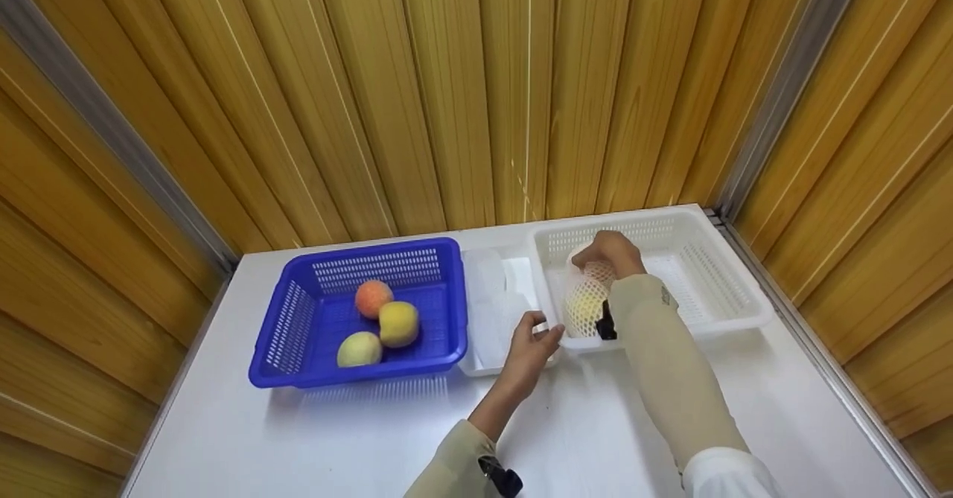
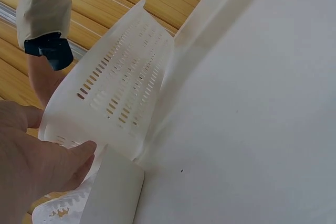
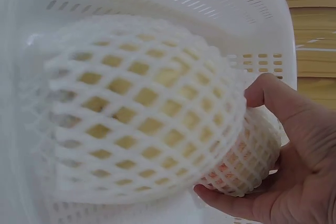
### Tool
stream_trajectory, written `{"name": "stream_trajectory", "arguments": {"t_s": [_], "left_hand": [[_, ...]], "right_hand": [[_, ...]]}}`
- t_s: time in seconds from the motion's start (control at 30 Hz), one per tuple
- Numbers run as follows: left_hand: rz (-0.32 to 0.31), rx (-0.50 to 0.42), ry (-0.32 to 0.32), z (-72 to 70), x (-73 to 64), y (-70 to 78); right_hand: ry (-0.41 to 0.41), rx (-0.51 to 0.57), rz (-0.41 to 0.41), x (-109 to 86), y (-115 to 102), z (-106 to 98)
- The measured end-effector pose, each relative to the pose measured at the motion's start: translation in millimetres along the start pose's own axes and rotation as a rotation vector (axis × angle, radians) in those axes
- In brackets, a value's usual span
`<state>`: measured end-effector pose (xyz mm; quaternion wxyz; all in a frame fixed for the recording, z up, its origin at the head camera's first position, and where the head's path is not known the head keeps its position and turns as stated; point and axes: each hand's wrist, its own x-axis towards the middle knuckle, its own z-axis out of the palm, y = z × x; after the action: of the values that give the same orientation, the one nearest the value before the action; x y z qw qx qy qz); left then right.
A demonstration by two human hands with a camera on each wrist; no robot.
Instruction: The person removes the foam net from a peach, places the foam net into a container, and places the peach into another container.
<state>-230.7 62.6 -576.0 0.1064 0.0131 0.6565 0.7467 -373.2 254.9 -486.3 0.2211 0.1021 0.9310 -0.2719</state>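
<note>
A white basket (image 1: 718, 323) stands at the right, holding fruit in white foam nets. My right hand (image 1: 614, 251) reaches into its left part. In the right wrist view, thumb and fingers curl round a smaller pinkish fruit in a foam net (image 3: 247, 156). Beside it, closer to that camera, lies a larger yellow fruit in a foam net (image 3: 152, 114). My left hand (image 1: 530, 353) is at the basket's front left corner. Seen from the left wrist, its thumb (image 2: 81, 153) lies against the outer wall and a finger is at the rim, gripping the corner.
A blue basket (image 1: 357, 375) at the left holds an orange-red fruit (image 1: 374, 298), a yellow fruit (image 1: 399, 324) and a pale yellow-green fruit (image 1: 360, 350). Between the baskets sits a low white tray (image 1: 476, 368) with whitish pieces inside. Wood-patterned walls (image 1: 447, 96) enclose the white table (image 1: 357, 446).
</note>
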Motion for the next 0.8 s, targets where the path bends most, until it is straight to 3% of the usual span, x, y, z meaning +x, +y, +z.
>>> {"name": "stream_trajectory", "arguments": {"t_s": [0.3,0.43,0.53,0.8], "left_hand": [[-0.019,0.01,0.0,2.5,0.1,1.4],[-0.006,-0.011,-0.007,0.0,0.3,0.6],[-0.009,-0.03,-0.01,-1.8,0.7,0.5],[-0.01,-0.023,-0.01,-0.1,-1.0,-1.4]], "right_hand": [[0.069,-0.017,-0.067,-14.1,-14,-32],[0.141,-0.003,-0.176,-19.4,-24,-39],[0.202,0.014,-0.274,-24.0,-31,-42],[0.334,0.146,-0.385,-49.9,-26,-34]]}}
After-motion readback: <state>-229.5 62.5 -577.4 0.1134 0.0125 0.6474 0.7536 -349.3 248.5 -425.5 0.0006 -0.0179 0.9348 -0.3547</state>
